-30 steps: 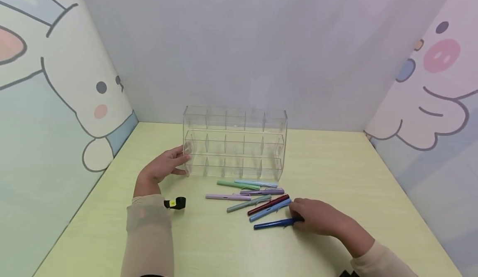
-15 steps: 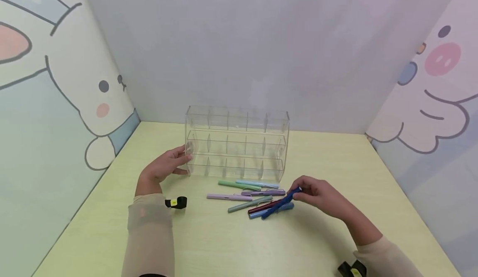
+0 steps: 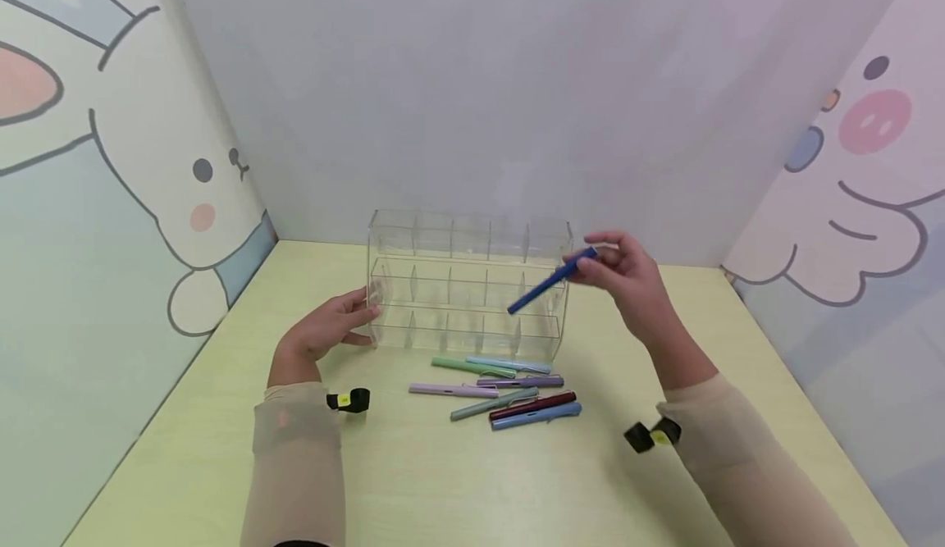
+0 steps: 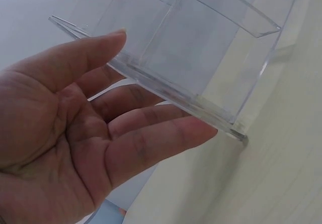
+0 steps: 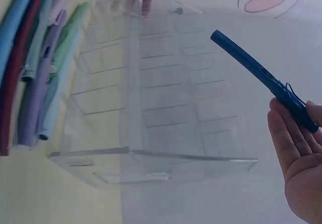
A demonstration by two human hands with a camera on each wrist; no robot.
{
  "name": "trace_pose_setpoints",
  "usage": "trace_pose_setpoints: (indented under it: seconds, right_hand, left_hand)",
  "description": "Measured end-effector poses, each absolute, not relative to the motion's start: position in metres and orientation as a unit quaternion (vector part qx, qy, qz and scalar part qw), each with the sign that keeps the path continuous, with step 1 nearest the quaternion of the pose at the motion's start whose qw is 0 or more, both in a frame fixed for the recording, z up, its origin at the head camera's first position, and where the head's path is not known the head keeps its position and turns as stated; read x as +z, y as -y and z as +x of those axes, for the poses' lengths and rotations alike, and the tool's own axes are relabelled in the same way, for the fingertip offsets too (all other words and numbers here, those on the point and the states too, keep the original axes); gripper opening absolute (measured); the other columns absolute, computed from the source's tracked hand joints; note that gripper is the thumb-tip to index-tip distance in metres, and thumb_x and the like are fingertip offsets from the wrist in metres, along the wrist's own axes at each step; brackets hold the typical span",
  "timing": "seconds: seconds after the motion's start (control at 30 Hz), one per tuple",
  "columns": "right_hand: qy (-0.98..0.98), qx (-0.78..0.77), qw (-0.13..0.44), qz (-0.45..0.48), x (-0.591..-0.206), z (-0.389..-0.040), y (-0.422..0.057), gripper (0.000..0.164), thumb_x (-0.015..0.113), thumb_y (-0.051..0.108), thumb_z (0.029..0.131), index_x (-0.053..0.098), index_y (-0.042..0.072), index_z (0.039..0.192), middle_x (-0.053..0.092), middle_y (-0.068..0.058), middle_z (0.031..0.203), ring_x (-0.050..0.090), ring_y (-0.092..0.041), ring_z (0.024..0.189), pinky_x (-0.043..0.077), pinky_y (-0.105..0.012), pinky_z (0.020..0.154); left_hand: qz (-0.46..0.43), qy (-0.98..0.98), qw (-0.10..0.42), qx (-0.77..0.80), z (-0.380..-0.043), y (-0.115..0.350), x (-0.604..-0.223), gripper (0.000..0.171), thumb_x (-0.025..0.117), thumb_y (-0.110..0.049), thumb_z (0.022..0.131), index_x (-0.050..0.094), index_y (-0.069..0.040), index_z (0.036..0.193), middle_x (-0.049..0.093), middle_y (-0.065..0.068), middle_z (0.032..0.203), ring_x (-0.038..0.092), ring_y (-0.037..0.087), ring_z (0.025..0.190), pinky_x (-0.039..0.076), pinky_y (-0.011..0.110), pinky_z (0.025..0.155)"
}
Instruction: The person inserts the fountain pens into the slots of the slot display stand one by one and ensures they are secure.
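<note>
My right hand (image 3: 623, 280) pinches a dark blue fountain pen (image 3: 546, 289) near its clip end, between thumb and fingers. The pen slants down to the left in front of the right part of a clear acrylic rack (image 3: 465, 338), apparently apart from it. Three stepped tiers with dividers make up the rack. At its left end my left hand (image 3: 328, 325) holds the side panel (image 4: 166, 90), thumb at the edge and fingers along the outer face. In the right wrist view the pen (image 5: 246, 60) stands beside the rack, its wire clip by the fingers.
Several capped pens lie in front of the rack: light green (image 3: 472, 365), pale blue (image 3: 509, 364), purple (image 3: 520, 381), lilac (image 3: 450, 390), grey-green (image 3: 490, 404), dark red (image 3: 531, 407) and blue (image 3: 535, 417). A grey wall (image 3: 472, 104) stands behind the table (image 3: 413, 481).
My right hand has picked up the dark blue pen from the table, carried it over the others and raised it to the rack's right end. The left hand stays at the rack.
</note>
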State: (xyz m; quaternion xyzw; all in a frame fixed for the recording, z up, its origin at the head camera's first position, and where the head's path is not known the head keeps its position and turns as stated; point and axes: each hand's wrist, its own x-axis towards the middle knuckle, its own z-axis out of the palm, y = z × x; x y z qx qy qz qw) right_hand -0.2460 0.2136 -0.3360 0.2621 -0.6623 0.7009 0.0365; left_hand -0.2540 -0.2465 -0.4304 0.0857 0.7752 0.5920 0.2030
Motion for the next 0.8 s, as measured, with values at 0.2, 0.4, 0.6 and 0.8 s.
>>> trace_pose_setpoints:
  seconds: [0.2,0.4,0.6,0.8]
  right_hand:
    - [0.616,0.742,0.097,0.246,-0.314,-0.286,-0.174,0.032,0.064,0.006,0.094,0.049,0.003,0.122,0.072,-0.013,0.104,0.073,-0.021,0.091,0.059,-0.035,0.085]
    - [0.587,0.768,0.129,0.223,-0.301,-0.321,-0.135,0.035,0.067,0.011,0.093,0.048,0.001,0.120,0.070,-0.021,0.108,0.073,-0.023,0.091,0.058,-0.039,0.088]
    - [0.601,0.763,0.118,0.206,-0.304,-0.337,-0.113,0.029,0.064,0.011,0.095,0.050,0.005,0.118,0.067,-0.026,0.114,0.073,-0.022,0.093,0.057,-0.041,0.090]
    - [0.659,0.714,0.094,0.219,-0.309,-0.339,-0.105,0.027,0.061,0.014,0.097,0.052,0.006,0.121,0.065,-0.026,0.120,0.071,-0.024,0.099,0.057,-0.037,0.091]
  left_hand:
    - [0.078,-0.772,0.206,0.597,-0.254,0.247,-0.430,0.070,0.052,-0.028,0.103,0.011,-0.017,0.159,0.023,0.016,0.161,0.031,0.038,0.144,0.052,0.045,0.099]
    - [0.078,-0.777,0.199,0.592,-0.253,0.248,-0.427,0.070,0.053,-0.028,0.103,0.013,-0.017,0.159,0.025,0.018,0.160,0.031,0.038,0.144,0.053,0.045,0.097]
    - [0.083,-0.775,0.197,0.595,-0.253,0.246,-0.427,0.069,0.053,-0.027,0.103,0.014,-0.017,0.159,0.029,0.019,0.158,0.035,0.039,0.142,0.054,0.045,0.096]
    - [0.082,-0.775,0.199,0.595,-0.254,0.246,-0.428,0.069,0.053,-0.028,0.103,0.015,-0.019,0.159,0.034,0.017,0.156,0.041,0.038,0.138,0.054,0.044,0.096]
